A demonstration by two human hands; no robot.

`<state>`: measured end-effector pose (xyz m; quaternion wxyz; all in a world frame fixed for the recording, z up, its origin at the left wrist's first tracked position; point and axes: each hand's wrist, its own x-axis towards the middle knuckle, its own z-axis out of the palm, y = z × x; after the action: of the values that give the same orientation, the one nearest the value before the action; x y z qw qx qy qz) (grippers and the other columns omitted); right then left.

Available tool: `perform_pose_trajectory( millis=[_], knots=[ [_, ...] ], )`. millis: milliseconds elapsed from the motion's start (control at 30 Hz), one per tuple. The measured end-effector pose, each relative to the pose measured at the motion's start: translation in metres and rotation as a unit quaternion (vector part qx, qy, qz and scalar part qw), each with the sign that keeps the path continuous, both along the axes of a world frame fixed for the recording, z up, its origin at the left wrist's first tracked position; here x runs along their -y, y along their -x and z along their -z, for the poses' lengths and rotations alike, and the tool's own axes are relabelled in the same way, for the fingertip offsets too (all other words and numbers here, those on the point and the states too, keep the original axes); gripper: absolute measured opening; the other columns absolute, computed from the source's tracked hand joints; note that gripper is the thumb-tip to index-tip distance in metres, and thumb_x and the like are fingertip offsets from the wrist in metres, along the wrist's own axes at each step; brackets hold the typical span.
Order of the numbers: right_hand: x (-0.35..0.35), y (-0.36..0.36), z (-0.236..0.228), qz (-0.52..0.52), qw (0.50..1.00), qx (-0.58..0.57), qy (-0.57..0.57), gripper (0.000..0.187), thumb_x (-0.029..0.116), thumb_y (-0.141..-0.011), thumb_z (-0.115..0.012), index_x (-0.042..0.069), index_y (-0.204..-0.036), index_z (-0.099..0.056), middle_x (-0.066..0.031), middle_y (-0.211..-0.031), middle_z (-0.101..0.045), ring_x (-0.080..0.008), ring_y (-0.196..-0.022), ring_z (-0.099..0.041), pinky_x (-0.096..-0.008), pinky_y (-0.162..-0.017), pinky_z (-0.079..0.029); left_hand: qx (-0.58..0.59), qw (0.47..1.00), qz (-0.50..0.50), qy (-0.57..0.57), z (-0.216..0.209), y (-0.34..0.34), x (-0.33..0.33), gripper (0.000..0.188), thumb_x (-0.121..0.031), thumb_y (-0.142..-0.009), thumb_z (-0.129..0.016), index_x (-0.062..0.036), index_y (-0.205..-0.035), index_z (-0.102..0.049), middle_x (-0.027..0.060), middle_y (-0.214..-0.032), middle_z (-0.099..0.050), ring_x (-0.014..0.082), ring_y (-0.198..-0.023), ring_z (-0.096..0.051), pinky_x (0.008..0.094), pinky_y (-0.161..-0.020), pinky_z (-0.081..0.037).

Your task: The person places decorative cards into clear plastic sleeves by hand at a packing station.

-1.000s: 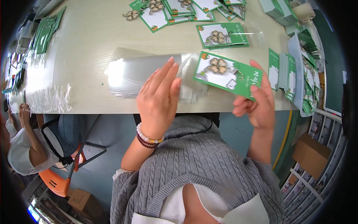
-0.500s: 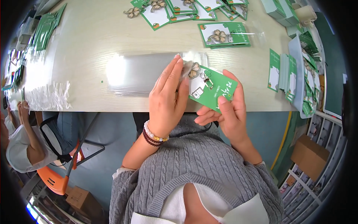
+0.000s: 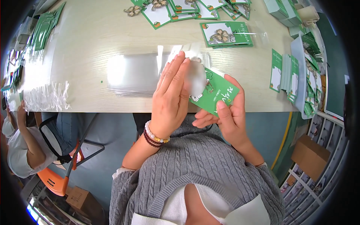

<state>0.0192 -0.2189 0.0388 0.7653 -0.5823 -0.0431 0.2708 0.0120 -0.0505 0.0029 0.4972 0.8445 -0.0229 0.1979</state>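
In my right hand (image 3: pixel 234 112) is a green and white card (image 3: pixel 225 92), gripped by its right end between thumb and fingers. A small metal clasp (image 3: pixel 209 87) lies on the card's face. My left hand (image 3: pixel 170 93) has its fingers straight and pressed together at the card's left end, with a clear plastic bag (image 3: pixel 193 52) at its fingertips. The card's left end appears to be at that bag; a pale blurred patch hides the exact contact. A stack of clear plastic bags (image 3: pixel 135 75) lies flat beneath and left of my left hand.
Past my hands lies a packed card with a clover charm (image 3: pixel 222 35). Several more cards (image 3: pixel 183 15) are heaped at the far edge. Card stacks (image 3: pixel 285 73) and a full blue bin (image 3: pixel 299 78) stand at right. Plastic sleeves (image 3: pixel 48 95) lie left, near a seated person (image 3: pixel 28 146).
Both hands stay almost in place. My left hand has shifted slightly right over the card's left end, and clear film now rises above its fingertips. The clover charm on the card is now hidden.
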Motion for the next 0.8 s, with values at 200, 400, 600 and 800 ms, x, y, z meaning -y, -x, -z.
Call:
perform_pose_trajectory(
  millis=[200, 400, 600, 800],
  knots=[
    [0.009, -0.012, -0.007, -0.052, 0.998, 0.000, 0.044, 0.050, 0.014, -0.101, -0.033, 0.009, -0.144, -0.008, -0.0217, -0.090, -0.063, -0.0281, -0.073, -0.069, -0.0356, -0.067, -0.059, 0.006, 0.999, 0.035, -0.025, 0.004, 0.001, -0.004, 0.039, -0.004, -0.090, -0.053, 0.0033, -0.128, -0.051, 0.0200, -0.136, -0.048, 0.0356, -0.127, -0.046, 0.0444, -0.107, -0.034],
    [0.017, -0.034, -0.010, -0.094, 0.993, -0.048, 0.045, 0.049, 0.014, -0.101, -0.034, 0.010, -0.145, -0.012, -0.0197, -0.086, -0.063, -0.0259, -0.067, -0.068, -0.0327, -0.060, -0.058, 0.046, 0.988, 0.099, -0.106, 0.005, 0.002, 0.000, 0.045, -0.005, -0.085, -0.058, 0.0000, -0.129, -0.051, 0.0178, -0.137, -0.047, 0.0329, -0.127, -0.046, 0.0454, -0.107, -0.035],
    [0.004, -0.037, 0.003, -0.078, 0.994, -0.070, 0.034, 0.052, 0.014, -0.100, -0.036, 0.012, -0.146, -0.013, -0.0166, -0.081, -0.063, -0.0231, -0.058, -0.066, -0.0299, -0.051, -0.056, 0.042, 0.988, 0.112, -0.101, 0.003, 0.001, 0.001, 0.043, -0.001, -0.085, -0.054, 0.0019, -0.128, -0.052, 0.0201, -0.137, -0.047, 0.0363, -0.127, -0.046, 0.0477, -0.107, -0.035],
    [-0.003, -0.042, 0.003, -0.122, 0.989, -0.077, 0.029, 0.051, 0.010, -0.101, -0.035, 0.012, -0.146, -0.010, -0.0145, -0.084, -0.061, -0.0188, -0.056, -0.063, -0.0282, -0.051, -0.054, 0.087, 0.976, 0.123, -0.156, 0.005, 0.001, 0.002, 0.051, -0.018, -0.086, -0.062, 0.0014, -0.130, -0.049, 0.0203, -0.138, -0.045, 0.0355, -0.127, -0.045, 0.0475, -0.106, -0.036]
  ],
)
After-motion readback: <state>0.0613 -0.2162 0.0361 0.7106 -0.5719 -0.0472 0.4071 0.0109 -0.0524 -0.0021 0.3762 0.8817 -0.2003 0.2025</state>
